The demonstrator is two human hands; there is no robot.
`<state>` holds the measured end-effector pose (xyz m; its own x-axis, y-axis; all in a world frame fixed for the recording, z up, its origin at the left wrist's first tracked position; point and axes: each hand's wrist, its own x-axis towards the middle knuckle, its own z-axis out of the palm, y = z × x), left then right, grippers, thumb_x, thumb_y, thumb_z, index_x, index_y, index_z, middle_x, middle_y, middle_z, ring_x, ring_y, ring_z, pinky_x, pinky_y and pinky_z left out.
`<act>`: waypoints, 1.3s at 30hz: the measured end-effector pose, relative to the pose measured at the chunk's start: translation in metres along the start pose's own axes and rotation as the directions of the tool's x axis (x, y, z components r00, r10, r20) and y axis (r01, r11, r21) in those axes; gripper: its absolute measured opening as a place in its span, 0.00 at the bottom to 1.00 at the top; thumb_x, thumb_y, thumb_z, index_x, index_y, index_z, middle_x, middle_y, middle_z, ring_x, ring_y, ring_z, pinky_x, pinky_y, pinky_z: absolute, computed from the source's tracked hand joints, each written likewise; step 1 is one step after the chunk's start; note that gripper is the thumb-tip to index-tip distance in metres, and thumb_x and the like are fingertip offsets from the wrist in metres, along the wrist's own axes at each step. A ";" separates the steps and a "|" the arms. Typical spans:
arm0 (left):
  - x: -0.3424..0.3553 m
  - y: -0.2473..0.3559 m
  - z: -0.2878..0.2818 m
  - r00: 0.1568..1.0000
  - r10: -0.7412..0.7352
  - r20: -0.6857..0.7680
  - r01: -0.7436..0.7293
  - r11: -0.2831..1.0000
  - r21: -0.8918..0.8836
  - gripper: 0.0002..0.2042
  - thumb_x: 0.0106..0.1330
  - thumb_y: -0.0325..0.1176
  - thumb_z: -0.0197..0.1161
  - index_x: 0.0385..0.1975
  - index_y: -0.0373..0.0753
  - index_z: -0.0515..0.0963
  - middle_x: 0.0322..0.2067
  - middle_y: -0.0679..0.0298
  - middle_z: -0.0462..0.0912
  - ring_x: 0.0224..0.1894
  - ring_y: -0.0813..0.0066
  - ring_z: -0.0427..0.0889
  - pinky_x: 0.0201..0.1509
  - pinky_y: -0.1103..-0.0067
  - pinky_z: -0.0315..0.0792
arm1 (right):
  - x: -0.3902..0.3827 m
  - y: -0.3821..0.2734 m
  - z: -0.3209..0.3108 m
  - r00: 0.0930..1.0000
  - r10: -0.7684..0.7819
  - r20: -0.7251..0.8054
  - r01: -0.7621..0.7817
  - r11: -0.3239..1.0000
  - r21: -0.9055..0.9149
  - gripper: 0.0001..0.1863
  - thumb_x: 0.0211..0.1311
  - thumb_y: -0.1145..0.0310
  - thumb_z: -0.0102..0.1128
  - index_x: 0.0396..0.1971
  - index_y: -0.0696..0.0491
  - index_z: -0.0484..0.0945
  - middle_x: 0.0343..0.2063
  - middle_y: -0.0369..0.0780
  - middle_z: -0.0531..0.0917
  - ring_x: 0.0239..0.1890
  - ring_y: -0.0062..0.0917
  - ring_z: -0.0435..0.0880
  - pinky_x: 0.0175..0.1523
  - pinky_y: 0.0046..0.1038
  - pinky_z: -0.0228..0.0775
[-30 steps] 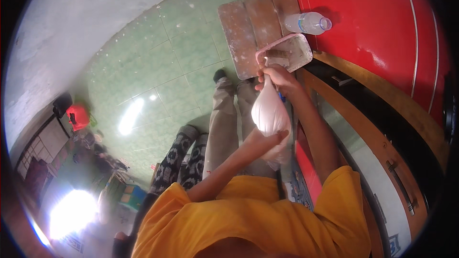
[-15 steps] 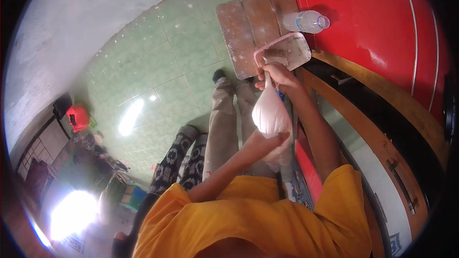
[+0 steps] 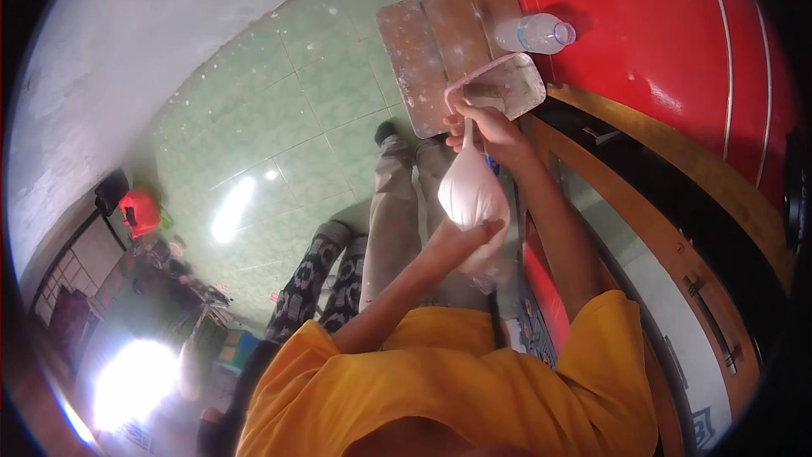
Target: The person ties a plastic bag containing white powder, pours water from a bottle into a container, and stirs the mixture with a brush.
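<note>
A clear plastic bag filled with something white [image 3: 471, 190] hangs in front of my body, its narrow neck at the top. My right hand [image 3: 495, 133] is closed around that gathered neck. Lower down, my left hand [image 3: 463, 243] wraps the bag's underside, thumb along its right side. Loose clear plastic trails below the left hand. Just beyond my right hand is a shallow rectangular tub [image 3: 530, 89] with a pinkish rim and whitish smears; a pale brownish piece inside it is partly hidden by the hand.
A brown slatted surface [image 3: 416, 55] with white specks lies ahead. On it, beside a glossy red surface [image 3: 651, 42], is a clear plastic bottle [image 3: 537, 34]. A wood-framed cabinet [image 3: 677, 245] runs along my right. At left, a person's patterned trouser legs [image 3: 309, 279] are close to mine.
The bag and both hands have shifted slightly up and left in the picture. My left hand's thumb has moved up along the bag's side.
</note>
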<state>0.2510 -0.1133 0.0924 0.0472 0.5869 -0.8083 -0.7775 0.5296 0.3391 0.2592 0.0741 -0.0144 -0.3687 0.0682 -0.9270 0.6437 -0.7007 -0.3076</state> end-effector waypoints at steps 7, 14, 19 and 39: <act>0.003 0.003 0.003 0.995 0.104 0.010 -0.104 0.991 0.080 0.23 0.59 0.42 0.66 0.49 0.34 0.73 0.39 0.63 0.79 0.40 0.77 0.77 0.45 0.79 0.72 | -0.005 0.018 0.001 0.992 -0.081 0.094 0.057 0.971 0.233 0.21 0.68 0.56 0.57 0.47 0.60 0.75 0.40 0.45 0.82 0.40 0.32 0.84 0.48 0.32 0.78; 0.004 -0.007 0.002 0.990 0.141 0.016 -0.141 0.974 0.178 0.20 0.61 0.41 0.65 0.47 0.34 0.75 0.37 0.62 0.81 0.40 0.75 0.79 0.45 0.76 0.74 | -0.004 0.026 0.001 0.978 -0.207 0.041 0.190 0.949 0.253 0.18 0.72 0.59 0.49 0.44 0.61 0.75 0.34 0.44 0.83 0.35 0.30 0.85 0.42 0.29 0.79; -0.001 -0.007 0.008 0.995 0.102 -0.014 -0.096 0.966 0.238 0.21 0.60 0.42 0.65 0.48 0.34 0.75 0.38 0.61 0.82 0.41 0.74 0.80 0.46 0.76 0.74 | -0.003 0.023 -0.003 0.987 -0.159 -0.023 0.161 0.971 0.175 0.14 0.70 0.64 0.49 0.42 0.59 0.76 0.30 0.41 0.82 0.30 0.26 0.83 0.38 0.27 0.78; 0.009 0.000 -0.001 0.971 0.237 0.018 -0.237 0.955 0.179 0.22 0.59 0.38 0.65 0.50 0.34 0.73 0.40 0.60 0.80 0.43 0.72 0.79 0.48 0.75 0.73 | -0.057 0.035 -0.006 0.980 -0.122 0.157 0.080 0.965 0.251 0.25 0.70 0.54 0.51 0.53 0.61 0.71 0.48 0.49 0.80 0.48 0.31 0.82 0.53 0.34 0.75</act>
<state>0.2508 -0.1081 0.0848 -0.1277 0.7066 -0.6960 -0.6414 0.4764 0.6014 0.3067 0.0501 0.0268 -0.5453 0.0410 -0.8372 0.4233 -0.8486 -0.3173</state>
